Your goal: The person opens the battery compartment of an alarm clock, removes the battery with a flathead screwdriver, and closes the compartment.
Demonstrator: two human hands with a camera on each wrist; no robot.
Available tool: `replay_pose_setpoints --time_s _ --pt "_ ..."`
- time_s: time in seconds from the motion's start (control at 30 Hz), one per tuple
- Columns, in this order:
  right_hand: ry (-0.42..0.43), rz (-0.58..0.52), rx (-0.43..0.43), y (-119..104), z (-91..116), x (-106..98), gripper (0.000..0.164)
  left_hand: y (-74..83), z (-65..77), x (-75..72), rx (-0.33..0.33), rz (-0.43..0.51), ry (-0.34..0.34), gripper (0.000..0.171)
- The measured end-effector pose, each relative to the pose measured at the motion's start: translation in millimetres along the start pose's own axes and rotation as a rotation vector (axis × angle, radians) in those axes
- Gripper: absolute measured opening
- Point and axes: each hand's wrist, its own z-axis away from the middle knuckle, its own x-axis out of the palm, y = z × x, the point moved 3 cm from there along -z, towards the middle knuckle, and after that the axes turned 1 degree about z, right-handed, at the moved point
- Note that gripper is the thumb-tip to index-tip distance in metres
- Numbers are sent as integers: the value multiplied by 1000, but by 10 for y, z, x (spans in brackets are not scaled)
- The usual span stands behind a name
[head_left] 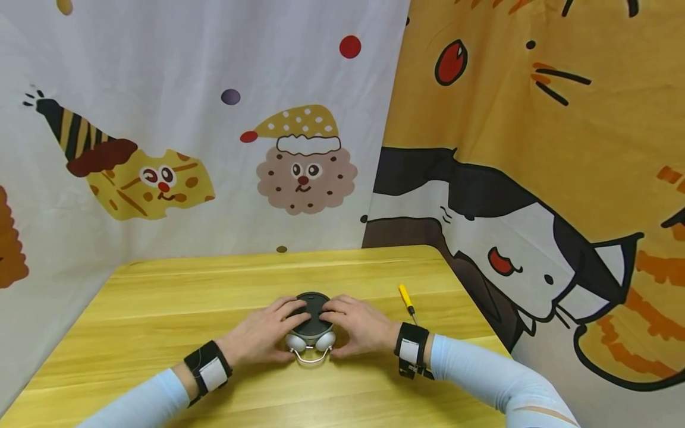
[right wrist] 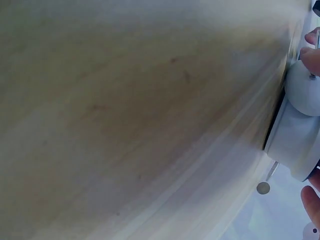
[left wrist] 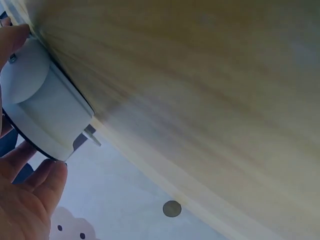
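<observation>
Near the front middle of the wooden table [head_left: 160,297], a small round alarm clock [head_left: 311,324] lies with its dark back turned up, its two white bells and thin wire handle pointing toward the person. Both hands close around it from either side: the left hand [head_left: 262,334] curls its fingers over the left edge of the dark back, thumb low by the left bell, and the right hand [head_left: 360,324] grips the right edge the same way. From the left wrist view the clock's pale body [left wrist: 45,107] rests against the tabletop with fingertips [left wrist: 47,182] touching its rim. Off to the right of the right hand, well apart from the clock, a yellow-handled screwdriver [head_left: 407,300] lies on the wood. Cartoon-printed cloth [head_left: 299,160] hangs behind the table.
</observation>
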Motion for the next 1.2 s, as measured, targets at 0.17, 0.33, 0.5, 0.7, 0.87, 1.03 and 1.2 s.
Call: replay_pose_setpoints --time_s 0.17,0.33,0.5,0.7,0.87,1.03,1.2 --pt "3 13 -17 -41 -18 -7 79 17 2 1 27 -10 12 82" --pt "5 10 -15 -54 -33 1 78 12 12 1 31 -3 33 79" --pt "16 2 -10 -63 -45 -3 76 8 9 -4 28 11 43 77" --pt "37 -4 -11 -90 -52 -14 74 16 14 -9 40 20 63 77" --pt "25 -27 10 -103 -57 -28 74 19 11 -12 30 39 47 75" --pt "17 -57 32 -98 -65 -53 73 16 -3 -40 -3 86 10 70" --pt "28 -113 36 -66 -71 -84 72 7 -27 -89 -58 185 -33 68"
